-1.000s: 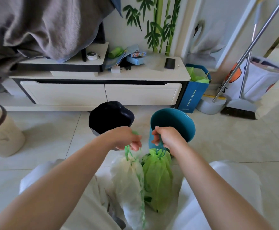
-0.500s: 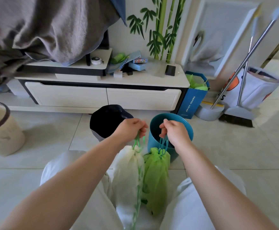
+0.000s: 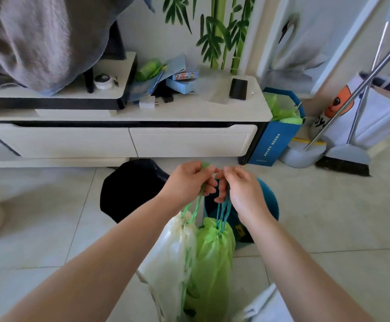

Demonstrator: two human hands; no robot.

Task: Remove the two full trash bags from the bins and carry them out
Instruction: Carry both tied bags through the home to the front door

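Both bags are out of the bins, the left hand (image 3: 189,182) in a closed grip on the white bag's (image 3: 173,254) drawstring, the right hand (image 3: 240,189) on the green bag's (image 3: 212,256), both hanging near; carrying out remains.

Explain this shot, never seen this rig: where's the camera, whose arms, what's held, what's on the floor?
No machine here: a person wears one wide-angle camera on the head, looking forward and down, so the two bare arms are their own. The left hand grips the green drawstring of a white bag. The right hand grips the blue drawstring of a green bag. Both bags hang side by side, clear of the bins. On the tiled floor behind the hands stand a black bin and a teal bin. Further back is a low white cabinet, with a blue paper bag, a dustpan and a broom to its right.
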